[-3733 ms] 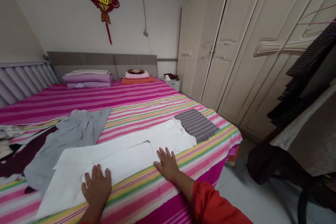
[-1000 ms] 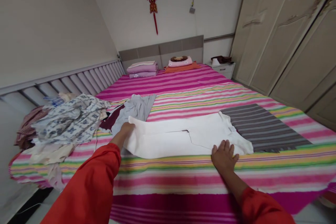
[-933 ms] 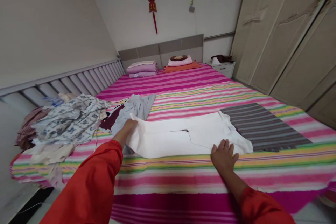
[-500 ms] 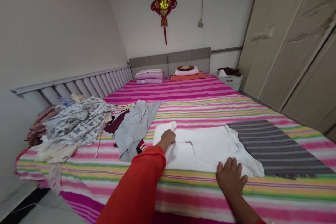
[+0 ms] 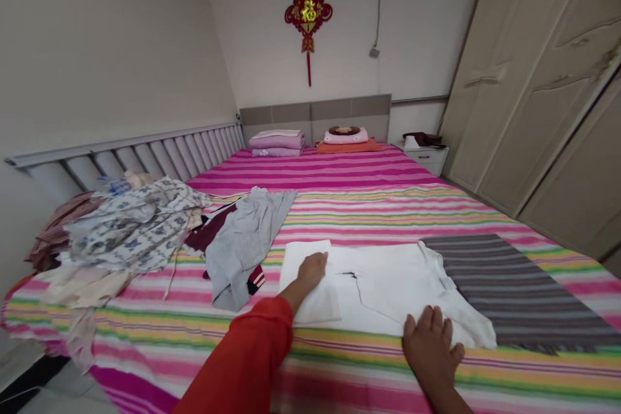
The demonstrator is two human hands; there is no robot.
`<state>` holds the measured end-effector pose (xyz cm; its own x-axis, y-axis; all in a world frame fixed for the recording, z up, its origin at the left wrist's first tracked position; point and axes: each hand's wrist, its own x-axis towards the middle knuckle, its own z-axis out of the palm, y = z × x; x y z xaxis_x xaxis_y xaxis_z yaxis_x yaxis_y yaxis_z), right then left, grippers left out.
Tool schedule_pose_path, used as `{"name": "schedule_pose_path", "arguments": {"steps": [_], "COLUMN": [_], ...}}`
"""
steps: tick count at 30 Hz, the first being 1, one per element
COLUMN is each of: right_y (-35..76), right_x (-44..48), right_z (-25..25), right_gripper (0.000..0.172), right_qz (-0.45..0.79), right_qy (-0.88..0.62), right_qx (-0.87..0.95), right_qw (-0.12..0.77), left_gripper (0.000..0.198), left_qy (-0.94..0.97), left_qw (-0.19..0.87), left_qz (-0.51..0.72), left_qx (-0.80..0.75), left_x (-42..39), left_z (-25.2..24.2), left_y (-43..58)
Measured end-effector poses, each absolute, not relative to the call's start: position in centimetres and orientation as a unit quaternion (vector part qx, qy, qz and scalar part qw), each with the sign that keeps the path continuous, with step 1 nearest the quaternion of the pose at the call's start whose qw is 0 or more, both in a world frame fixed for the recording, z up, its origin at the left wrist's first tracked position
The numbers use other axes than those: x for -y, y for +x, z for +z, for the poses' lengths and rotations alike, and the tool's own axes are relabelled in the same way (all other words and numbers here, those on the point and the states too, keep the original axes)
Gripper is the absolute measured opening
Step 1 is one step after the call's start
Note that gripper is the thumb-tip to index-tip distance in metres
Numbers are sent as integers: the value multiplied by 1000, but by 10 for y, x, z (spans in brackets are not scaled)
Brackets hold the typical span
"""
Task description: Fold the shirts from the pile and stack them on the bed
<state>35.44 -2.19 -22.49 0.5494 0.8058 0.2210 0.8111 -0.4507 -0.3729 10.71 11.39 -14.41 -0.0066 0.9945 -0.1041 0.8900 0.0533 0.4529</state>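
A white shirt (image 5: 388,272) lies spread near the front of the bed, its left end turned over into a flat flap (image 5: 305,307). My left hand (image 5: 312,272), in a red sleeve, is closed on the upper part of that flap by its inner edge; the fingertips are partly hidden. At the shirt's near right edge, my right hand (image 5: 433,344) rests flat with its fingers spread. A small dark mark shows on the shirt between the hands. Beneath the shirt's right end lies a grey striped cloth (image 5: 519,291) with a fringe.
To the left lie a grey garment (image 5: 247,233), a maroon garment (image 5: 211,233) and a heap of patterned clothes (image 5: 136,220). A striped sheet (image 5: 359,213) covers the bed. Folded bedding (image 5: 277,142) sits by the headboard (image 5: 349,115). A wardrobe (image 5: 524,110) stands right.
My left hand has brought the lifted left end of the white shirt down, so the flap now lies flat. My right hand stays at the near edge. The view has shifted slightly.
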Motion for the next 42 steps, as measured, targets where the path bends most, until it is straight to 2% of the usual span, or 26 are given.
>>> {"name": "schedule_pose_path", "arguments": {"steps": [3,7,12,20,27,34,36,39,42], "right_y": [354,355,357,354,353,351,352,353,354], "right_x": [21,19,19,21,22,25,26,26,25], "right_z": [-227,-229,-229,-220,-220,-214,-213,-214,-216], "right_gripper": [63,63,64,64,63,63,63,63,63], "right_qz": [-7,-15,-24,-28,-27,-7,-5,4,20], "right_qy": [-855,-862,-864,-864,-856,-851,-849,-847,-847], "right_qx": [472,469,477,481,480,482,485,484,481], "right_qw": [214,191,156,147,189,208,211,222,224], "left_gripper": [53,57,64,67,61,56,55,54,56], "left_qy": [673,654,639,675,742,791,811,829,802], "left_qw": [130,81,71,83,88,12,21,88,72], "left_qz": [170,161,137,134,153,202,195,185,204], "left_qx": [-709,-735,-754,-720,-647,-577,-552,-521,-556], "left_x": [-119,-127,-143,-157,-113,-32,-10,3,-5], "left_z": [-153,-180,-201,-198,-201,-232,-236,-221,-196], "left_y": [83,63,60,98,158,160,155,136,103]}}
